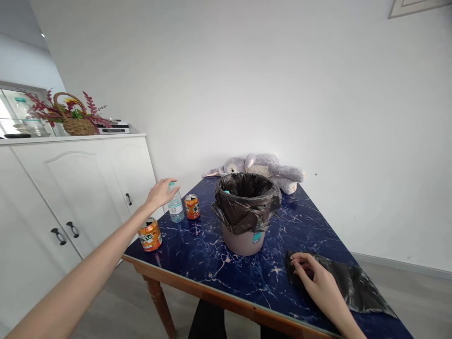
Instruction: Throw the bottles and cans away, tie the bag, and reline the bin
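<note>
My left hand (163, 193) reaches to the left side of the table and has its fingers round the upper part of a clear plastic water bottle (176, 208) with a green cap. The bottle stands upright. Orange drink cans stand on either side: one can (150, 235) nearer me, another can (192, 207) just right of the bottle. My right hand (312, 273) rests on a folded black plastic bag (358, 285), fingers loosely bent with a gap at the thumb. Between my hands stands a trash bin (243, 241) lined with a black bag (243, 214); something green shows inside its rim.
A grey plush toy (261, 165) lies at the far end of the blue marble-patterned table (208, 263), against the wall. White cabinets (81, 188) are on the left, with a flower basket (78, 126) on top.
</note>
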`<state>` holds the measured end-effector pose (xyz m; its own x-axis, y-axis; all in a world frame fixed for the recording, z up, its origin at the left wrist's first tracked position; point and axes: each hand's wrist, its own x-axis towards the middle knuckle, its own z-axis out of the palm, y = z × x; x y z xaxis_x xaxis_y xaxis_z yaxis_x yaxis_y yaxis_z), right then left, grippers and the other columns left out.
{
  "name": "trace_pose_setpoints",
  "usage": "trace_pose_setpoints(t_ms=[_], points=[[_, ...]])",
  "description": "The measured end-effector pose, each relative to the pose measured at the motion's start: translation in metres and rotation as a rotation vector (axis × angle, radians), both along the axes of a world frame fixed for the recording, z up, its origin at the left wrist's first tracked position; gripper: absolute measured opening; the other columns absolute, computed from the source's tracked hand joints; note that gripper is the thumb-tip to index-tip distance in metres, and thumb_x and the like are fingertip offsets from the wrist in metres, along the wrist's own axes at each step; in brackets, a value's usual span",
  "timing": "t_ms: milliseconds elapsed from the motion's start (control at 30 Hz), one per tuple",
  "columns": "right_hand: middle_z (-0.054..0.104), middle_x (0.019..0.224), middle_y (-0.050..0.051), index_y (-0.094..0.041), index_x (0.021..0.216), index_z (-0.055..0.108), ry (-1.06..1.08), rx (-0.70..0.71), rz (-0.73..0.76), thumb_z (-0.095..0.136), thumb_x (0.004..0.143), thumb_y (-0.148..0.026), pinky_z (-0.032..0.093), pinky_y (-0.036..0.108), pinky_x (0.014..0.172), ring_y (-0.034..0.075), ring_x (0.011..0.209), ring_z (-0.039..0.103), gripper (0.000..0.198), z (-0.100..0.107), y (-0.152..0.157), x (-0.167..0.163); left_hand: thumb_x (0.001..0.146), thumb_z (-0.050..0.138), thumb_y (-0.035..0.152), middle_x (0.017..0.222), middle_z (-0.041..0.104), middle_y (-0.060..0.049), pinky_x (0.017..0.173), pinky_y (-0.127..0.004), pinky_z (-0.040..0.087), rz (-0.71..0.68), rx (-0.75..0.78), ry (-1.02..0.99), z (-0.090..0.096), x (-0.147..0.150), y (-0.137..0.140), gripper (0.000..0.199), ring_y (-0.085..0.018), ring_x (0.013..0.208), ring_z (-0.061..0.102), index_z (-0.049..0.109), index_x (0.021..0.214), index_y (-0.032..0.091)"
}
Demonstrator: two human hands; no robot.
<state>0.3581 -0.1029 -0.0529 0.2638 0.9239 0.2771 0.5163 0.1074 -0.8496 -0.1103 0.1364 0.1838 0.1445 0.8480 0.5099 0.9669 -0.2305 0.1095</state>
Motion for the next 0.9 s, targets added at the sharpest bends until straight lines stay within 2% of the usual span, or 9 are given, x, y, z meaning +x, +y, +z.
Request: trace_pose_setpoints(t_ms=[167,267,333,400,467,567,700,800,900], points=[[0.078,0.100,0.006,-0.026,0.108,0.068,0.006,0.005,-0.003,0.055,0.095,-0.054,0.058,0.034,0.081,0.025,0.088,0.076,0.034,-0.003,0.000,0.000,0.099,0.047,0.030,0.131,0.066,-0.015,0.097,-0.046,0.054,0.016,0.030,0.040,-0.003,0.000,-0.010,0.038,-0.034,0.117,0.066,0.064,0.131,0.019],[0.078,0.099,0.005,-0.026,0.107,0.069,0.012,-0.005,0.000,0.055,0.094,-0.055,0.058,0.033,0.080,0.024,0.088,0.076,0.035,-0.003,0.000,0.000,0.099,0.048,0.025,0.124,0.066,-0.014,0.093,-0.047,0.056,0.008,0.044,0.085,0.014,0.007,-0.021,0.034,-0.035,0.109,0.069,0.067,0.126,0.019],[0.078,0.098,0.005,-0.027,0.106,0.069,0.015,-0.005,0.002,0.055,0.094,-0.056,0.058,0.033,0.080,0.024,0.087,0.076,0.034,-0.003,0.001,0.000,0.101,0.047,0.025,0.128,0.064,-0.014,0.090,-0.049,0.058,-0.028,0.135,0.100,0.034,0.019,-0.033,0.034,-0.034,0.104,0.070,0.067,0.128,0.020],[0.078,0.097,0.005,-0.027,0.105,0.070,0.016,0.002,0.003,0.056,0.094,-0.055,0.058,0.033,0.080,0.024,0.087,0.075,0.034,-0.002,0.001,0.000,0.104,0.046,0.026,0.132,0.063,-0.013,0.090,-0.049,0.060,-0.131,0.337,0.068,0.059,0.040,-0.051,0.033,-0.032,0.104,0.070,0.066,0.130,0.022],[0.078,0.097,0.005,-0.026,0.105,0.070,0.019,0.011,0.003,0.056,0.094,-0.055,0.058,0.033,0.080,0.024,0.087,0.076,0.034,-0.002,0.001,0.000,0.105,0.053,0.027,0.129,0.065,-0.010,0.097,-0.046,0.060,-0.304,0.556,-0.033,0.082,0.066,-0.072,0.028,-0.029,0.112,0.069,0.067,0.129,0.023],[0.079,0.098,0.006,-0.026,0.105,0.071,0.025,0.017,0.001,0.056,0.094,-0.056,0.059,0.033,0.081,0.024,0.087,0.076,0.035,-0.001,0.002,-0.001,0.102,0.063,0.023,0.125,0.067,-0.006,0.100,-0.039,0.062,-0.580,0.665,-0.188,0.103,0.109,-0.103,0.023,-0.022,0.114,0.068,0.068,0.125,0.023],[0.079,0.095,0.005,-0.026,0.103,0.071,0.031,0.021,0.005,0.056,0.093,-0.057,0.058,0.032,0.079,0.024,0.085,0.076,0.035,-0.002,0.002,-0.002,0.100,0.068,0.018,0.121,0.069,-0.004,0.101,-0.038,0.064,-0.768,0.635,-0.241,0.105,0.151,-0.128,0.021,-0.019,0.112,0.070,0.069,0.120,0.023],[0.078,0.093,0.004,-0.026,0.101,0.071,0.022,0.031,0.008,0.056,0.093,-0.057,0.058,0.032,0.078,0.023,0.084,0.075,0.035,-0.002,0.002,-0.002,0.101,0.067,0.019,0.122,0.068,-0.004,0.101,-0.038,0.064,-0.829,0.616,-0.294,0.096,0.167,-0.131,0.020,-0.018,0.112,0.070,0.068,0.121,0.023],[0.078,0.095,0.005,-0.026,0.103,0.071,0.015,0.025,0.011,0.055,0.094,-0.057,0.058,0.032,0.078,0.023,0.085,0.075,0.036,-0.001,0.001,-0.002,0.101,0.068,0.021,0.123,0.070,-0.004,0.101,-0.039,0.064,-0.871,0.517,-0.349,0.085,0.175,-0.128,0.020,-0.019,0.113,0.071,0.068,0.121,0.024]])
